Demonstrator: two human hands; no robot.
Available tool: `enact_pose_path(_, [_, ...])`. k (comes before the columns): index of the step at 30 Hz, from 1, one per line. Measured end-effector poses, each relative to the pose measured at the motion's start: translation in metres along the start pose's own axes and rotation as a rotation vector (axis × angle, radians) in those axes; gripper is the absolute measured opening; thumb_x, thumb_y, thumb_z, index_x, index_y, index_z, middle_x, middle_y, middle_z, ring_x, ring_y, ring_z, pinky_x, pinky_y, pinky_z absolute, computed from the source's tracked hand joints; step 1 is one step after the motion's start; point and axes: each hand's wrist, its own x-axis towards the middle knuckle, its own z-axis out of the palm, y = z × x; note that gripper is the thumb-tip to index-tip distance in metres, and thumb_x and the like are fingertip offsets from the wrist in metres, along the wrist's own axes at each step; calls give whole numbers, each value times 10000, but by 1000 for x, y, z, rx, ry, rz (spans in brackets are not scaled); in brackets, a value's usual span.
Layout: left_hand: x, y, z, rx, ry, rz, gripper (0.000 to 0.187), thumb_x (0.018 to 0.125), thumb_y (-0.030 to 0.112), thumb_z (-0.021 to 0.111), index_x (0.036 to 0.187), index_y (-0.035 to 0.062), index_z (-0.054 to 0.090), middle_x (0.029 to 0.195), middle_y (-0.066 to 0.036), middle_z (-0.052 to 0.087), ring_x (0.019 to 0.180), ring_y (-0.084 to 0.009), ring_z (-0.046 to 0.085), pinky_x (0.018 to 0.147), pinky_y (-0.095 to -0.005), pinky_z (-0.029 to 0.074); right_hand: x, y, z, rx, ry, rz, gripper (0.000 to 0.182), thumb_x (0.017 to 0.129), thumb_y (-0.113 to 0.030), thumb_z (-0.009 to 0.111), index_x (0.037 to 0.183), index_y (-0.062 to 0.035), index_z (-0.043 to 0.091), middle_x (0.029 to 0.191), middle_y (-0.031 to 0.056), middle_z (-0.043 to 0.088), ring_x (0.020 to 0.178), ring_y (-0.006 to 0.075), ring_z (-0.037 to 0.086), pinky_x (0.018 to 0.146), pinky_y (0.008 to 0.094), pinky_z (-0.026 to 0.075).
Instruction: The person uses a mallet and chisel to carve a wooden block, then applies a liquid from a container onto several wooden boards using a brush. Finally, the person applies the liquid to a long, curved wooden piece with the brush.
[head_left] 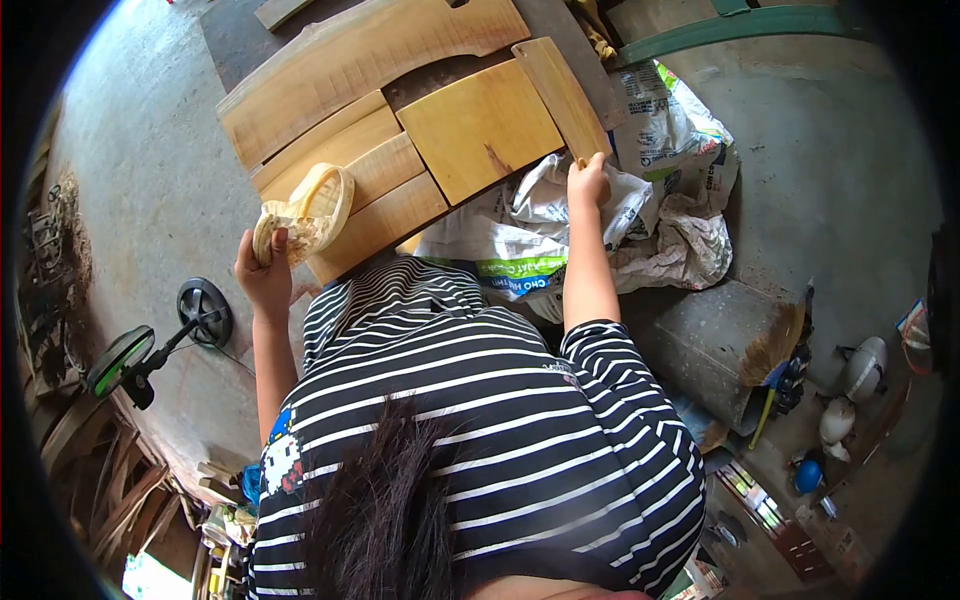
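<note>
Several flat wooden pieces lie side by side on a dark board. My left hand (264, 270) is closed on a pale looped strip (325, 210), like a roll of tape or a band, at the pieces' left front corner. At the right, my right hand (588, 183) has its fingers closed at the near end of a narrow wooden piece (560, 95); its far end rests at the top of a yellowish square panel (480, 130). A long curved plank (360, 65) lies farthest away.
White printed sacks (690, 150) lie crumpled under and right of the board. A grey cylinder (700, 345) and a broom (775, 350) are at the right. To the left stands a black round-based object (205, 312); wood scraps (130, 490) are piled at lower left.
</note>
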Motion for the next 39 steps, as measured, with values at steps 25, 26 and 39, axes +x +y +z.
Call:
enact_pose_path(25, [-4,-4,-5,-12,-67,-17,144,877,126,646,917,-1,592,781,34,540,704,-43,468,625,-188,403,20,20,-47,322,-281,-35,356,798,-180,525,1140,-137,611,1048,136,653,989,302,609,850,406,463])
enact_pose_path(26, [-4,-5,-5,-9,-64,-18,144,877,126,646,917,-1,592,781,34,540,704,-43,468,625,-188,403,15,15,-59,290,-315,-10,341,791,-180,512,1108,-141,631,1055,136,652,997,304,608,853,402,465])
enact_pose_path(39, [-3,-3,0,19,-3,33,168,859,112,667,789,12,552,660,47,465,616,-32,386,516,-194,339,-92,-92,-28,-147,-331,-687,374,842,-397,592,978,-62,497,720,164,660,694,341,657,568,452,492])
